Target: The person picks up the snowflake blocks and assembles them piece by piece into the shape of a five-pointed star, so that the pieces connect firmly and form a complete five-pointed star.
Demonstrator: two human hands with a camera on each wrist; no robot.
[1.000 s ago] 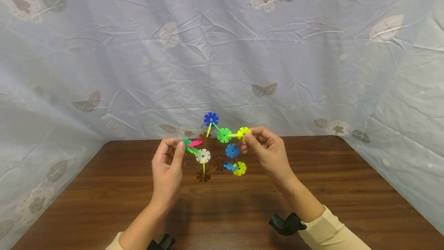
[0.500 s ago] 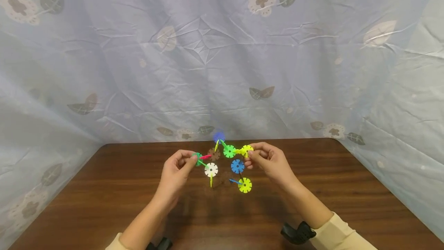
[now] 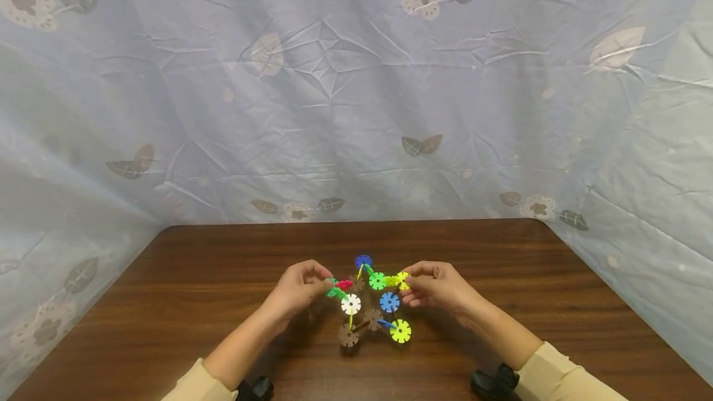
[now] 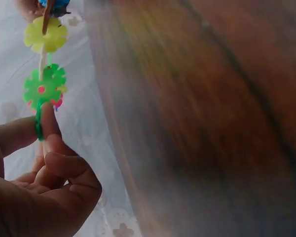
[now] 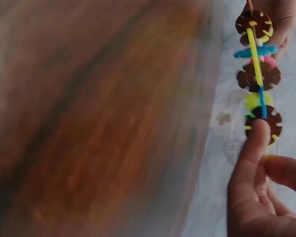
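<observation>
A star-shaped ring of interlocking notched plastic discs lies close over the table between my hands in the head view. Its dark blue disc forms the far tip, a yellow disc the near right tip and a brown disc the near left one. My left hand pinches the green disc at the left tip between thumb and fingertips. On the opposite side, my right hand pinches the yellow disc at the right tip. In the left wrist view, a bright green disc stands just beyond the pinched one.
The dark wood table runs beneath both hands. Pale patterned fabric hangs behind it and along both sides. A black strap mount sits at the right wrist, and another at the left.
Both hands have lowered the disc star toward the tabletop and shifted it a little to the right. The left hand has moved closer to the right hand. Both still pinch the star's side tips.
</observation>
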